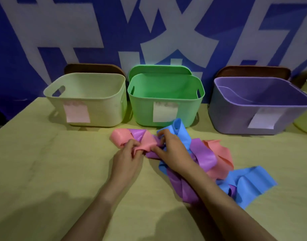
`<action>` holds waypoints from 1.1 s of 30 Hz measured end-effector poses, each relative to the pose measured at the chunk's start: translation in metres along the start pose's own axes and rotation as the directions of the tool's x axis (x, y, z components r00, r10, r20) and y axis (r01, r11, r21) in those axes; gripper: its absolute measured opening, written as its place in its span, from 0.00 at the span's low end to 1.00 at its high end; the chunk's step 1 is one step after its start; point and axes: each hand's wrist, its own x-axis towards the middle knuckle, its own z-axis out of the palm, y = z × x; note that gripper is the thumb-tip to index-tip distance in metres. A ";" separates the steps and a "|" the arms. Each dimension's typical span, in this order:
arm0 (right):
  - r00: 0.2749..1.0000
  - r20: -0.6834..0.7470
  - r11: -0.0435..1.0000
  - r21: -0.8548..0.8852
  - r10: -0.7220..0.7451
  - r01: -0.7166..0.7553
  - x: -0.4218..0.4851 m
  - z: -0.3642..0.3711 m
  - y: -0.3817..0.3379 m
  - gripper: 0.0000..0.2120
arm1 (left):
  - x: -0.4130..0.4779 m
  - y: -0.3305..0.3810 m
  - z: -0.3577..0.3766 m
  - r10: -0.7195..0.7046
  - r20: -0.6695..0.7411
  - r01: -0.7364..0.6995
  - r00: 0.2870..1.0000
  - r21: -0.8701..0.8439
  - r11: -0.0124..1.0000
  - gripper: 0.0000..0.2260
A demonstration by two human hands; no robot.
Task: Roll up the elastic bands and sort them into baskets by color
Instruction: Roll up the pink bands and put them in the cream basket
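Snagging is risked: the pink band (121, 136), pinched in the fingers of left hand (129, 156) and right hand (172, 151), is crossed by the purple band (138, 134).

No text is legible: the big white characters on the blue banner (104, 23) across the top are cropped, and the paper labels (77, 113) on the beige basket (105, 110), green basket (142, 110) and purple basket (227, 119) are blurred.

Laid out on the pale yellowish table (45, 162)
A cream plastic basket (105, 108) is set far left, a green plastic basket (142, 110) just right of it, a purple plastic basket (227, 117) farther right; a tangle of pink, purple and blue elastic bands (201, 153) is spread nearer, before the latter two.
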 end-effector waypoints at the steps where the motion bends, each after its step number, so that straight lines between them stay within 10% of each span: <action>1: 1.000 -0.005 1.000 0.013 -0.011 0.011 -0.002 -0.001 -0.002 0.15 | -0.002 0.000 -0.003 0.004 0.037 -0.001 0.999 -0.096 0.995 0.03; 5: 0.999 0.002 0.996 0.088 -0.036 0.035 -0.020 -0.023 -0.014 0.10 | -0.005 0.017 -0.015 -0.099 0.132 0.155 0.986 -0.543 0.825 0.12; 10: 0.993 -0.107 0.998 0.016 -0.055 0.057 -0.055 -0.055 -0.027 0.03 | -0.016 0.061 -0.046 -0.244 0.336 0.401 0.910 -0.862 0.310 0.08; 12: 0.986 -0.166 1.000 -0.008 -0.023 0.022 -0.065 -0.065 -0.029 0.06 | -0.024 0.070 -0.054 -0.197 0.394 0.440 0.898 -0.824 0.358 0.07; 16: 0.989 -0.143 0.996 0.087 0.028 -0.016 -0.081 -0.088 -0.035 0.08 | -0.027 0.075 -0.060 -0.233 0.204 0.308 0.951 -0.547 0.779 0.05; 20: 0.984 -0.166 0.985 0.167 0.069 -0.041 -0.084 -0.107 -0.038 0.08 | -0.031 0.079 -0.058 -0.210 0.283 0.304 0.936 -0.348 0.887 0.10; 24: 0.978 -0.186 0.897 0.442 0.090 0.002 -0.077 -0.104 -0.045 0.13 | -0.040 0.078 -0.041 -0.216 0.618 0.501 0.756 -0.334 0.799 0.18; 28: 0.976 -0.190 0.821 0.571 0.110 0.019 -0.071 -0.101 -0.044 0.15 | -0.041 0.073 -0.038 -0.188 0.596 0.489 0.781 -0.397 0.777 0.09; 33: 0.987 -0.117 0.988 -0.087 0.114 -0.124 -0.054 -0.100 -0.023 0.14 | -0.017 0.074 -0.050 -0.114 0.604 0.605 0.789 -0.728 0.324 0.05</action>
